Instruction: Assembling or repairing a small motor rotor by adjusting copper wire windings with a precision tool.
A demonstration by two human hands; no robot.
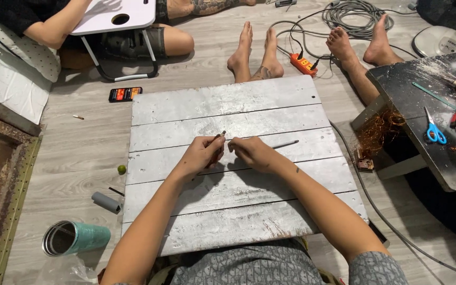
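Two hands (228, 154) | grey plank board (238, 211) | wooden floor (80, 153)

Silver-painted plank board (270, 211) under my hands, resting on pale wood-look floor (80, 153). Thin grey rod (285, 143) lies on the board. On the floor beside it: phone (125, 94), small green ball (121, 169), grey tube (106, 202), teal tumbler (75, 238) tipped over.

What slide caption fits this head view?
Both hands, left hand and right hand, hold a thin grey rod over a whitewashed plank board.
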